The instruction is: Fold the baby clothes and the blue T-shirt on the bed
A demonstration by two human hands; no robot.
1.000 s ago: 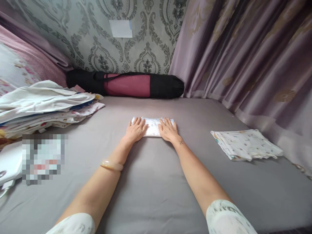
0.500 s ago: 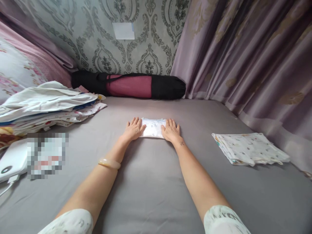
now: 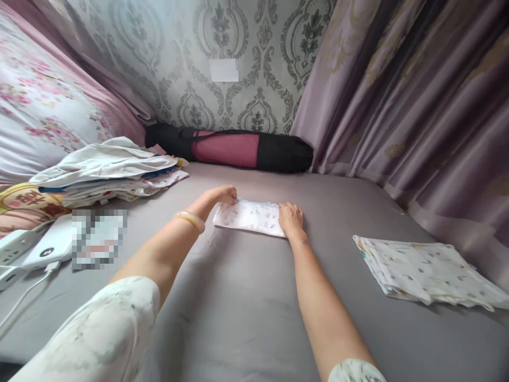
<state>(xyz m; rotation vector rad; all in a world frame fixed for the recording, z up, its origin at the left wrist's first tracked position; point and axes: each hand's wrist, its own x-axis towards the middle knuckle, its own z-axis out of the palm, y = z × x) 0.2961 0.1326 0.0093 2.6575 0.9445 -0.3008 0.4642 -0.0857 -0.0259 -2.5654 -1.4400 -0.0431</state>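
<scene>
A folded white cloth (image 3: pixel 252 216) with a small faint print and a bluish upper edge lies flat on the grey sheet (image 3: pixel 238 297). At its upper left corner, my left hand (image 3: pixel 226 194) has its fingers curled and closed on the cloth's edge; a pale bangle circles that wrist. My right hand (image 3: pixel 292 218) rests palm down over the cloth's right end, with its fingers lying flat.
Piled clothes (image 3: pixel 115 164) lie at the left, near a white power bank (image 3: pixel 55 241) with a cable and a blurred-out object. A folded patterned cloth (image 3: pixel 429 270) is at the right. A black and red long bag (image 3: pixel 230 148) lies along the wall.
My left hand has gone from lying flat to gripping the cloth's upper left corner. More of the cloth's left part shows. The view has turned slightly left.
</scene>
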